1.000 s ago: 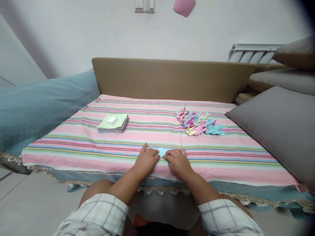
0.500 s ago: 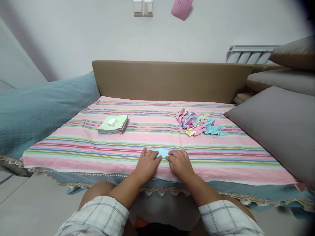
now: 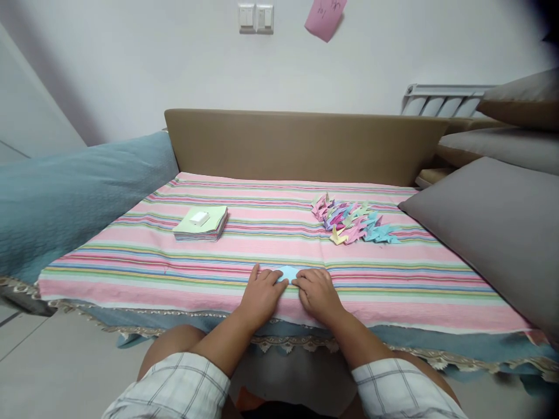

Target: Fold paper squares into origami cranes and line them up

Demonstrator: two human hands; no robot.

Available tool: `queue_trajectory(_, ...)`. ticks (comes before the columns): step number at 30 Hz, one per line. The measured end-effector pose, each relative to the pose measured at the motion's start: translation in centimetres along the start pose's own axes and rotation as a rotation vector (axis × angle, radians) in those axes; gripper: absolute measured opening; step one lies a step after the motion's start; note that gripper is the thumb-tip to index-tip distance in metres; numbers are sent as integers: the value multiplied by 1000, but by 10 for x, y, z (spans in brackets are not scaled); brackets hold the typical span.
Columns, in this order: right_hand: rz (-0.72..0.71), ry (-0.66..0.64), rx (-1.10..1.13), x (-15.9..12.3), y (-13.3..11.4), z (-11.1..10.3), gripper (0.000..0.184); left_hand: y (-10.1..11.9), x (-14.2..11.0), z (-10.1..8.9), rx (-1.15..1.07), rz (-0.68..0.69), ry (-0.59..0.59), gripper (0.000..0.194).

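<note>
A small piece of light blue folded paper (image 3: 288, 274) lies on the striped cloth near the front edge. My left hand (image 3: 263, 291) pinches its left side between thumb and fingers, the index finger or another finger sticking out to the left. On the paper's right side, my right hand (image 3: 319, 294) presses with its fingers bent together. Both hands cover the ends of the paper, so only its middle shows. Further back on the right is a cluster of folded paper cranes (image 3: 351, 221) in pink, purple, green, yellow and blue.
A stack of coloured paper sheets (image 3: 201, 233) stands at the left, with a small white block (image 3: 200, 218) on top. Grey cushions (image 3: 489, 227) pile up on the right. The brown backrest (image 3: 301, 145) rises behind the striped cloth (image 3: 131, 256), and a blue-covered armrest (image 3: 87, 186) bounds the left.
Both hands stay at the blue paper, with small shifts of the fingers along its edges. The view has tilted slightly upward, showing more of the wall.
</note>
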State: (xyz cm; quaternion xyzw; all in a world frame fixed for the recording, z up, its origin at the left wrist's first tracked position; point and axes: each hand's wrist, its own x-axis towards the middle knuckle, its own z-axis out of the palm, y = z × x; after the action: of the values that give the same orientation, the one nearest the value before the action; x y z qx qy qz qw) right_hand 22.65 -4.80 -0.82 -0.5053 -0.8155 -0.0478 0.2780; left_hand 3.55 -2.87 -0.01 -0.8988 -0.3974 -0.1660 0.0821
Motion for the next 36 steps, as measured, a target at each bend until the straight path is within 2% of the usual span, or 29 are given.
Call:
queue_trajectory(6,39,-15,26,2,2,2,22,-2,1,-6,-61,-83,101,20)
queue_trajectory(16,55,-25,28,5,-3,1,19,-1,7,-13,-131,-183,171,10)
queue_trajectory(21,77,-35,25,9,-5,-2,12,-6,8,-11,-183,-204,145,5)
queue_trajectory(25,94,-33,45,12,-4,-1,6,-9,11,-7,-245,-170,83,22)
queue_trajectory(30,69,-32,74,13,0,1,13,-11,15,-6,-274,-199,27,11)
queue_trajectory(36,45,-58,59,13,2,1,14,-10,16,-8,-283,-219,2,13)
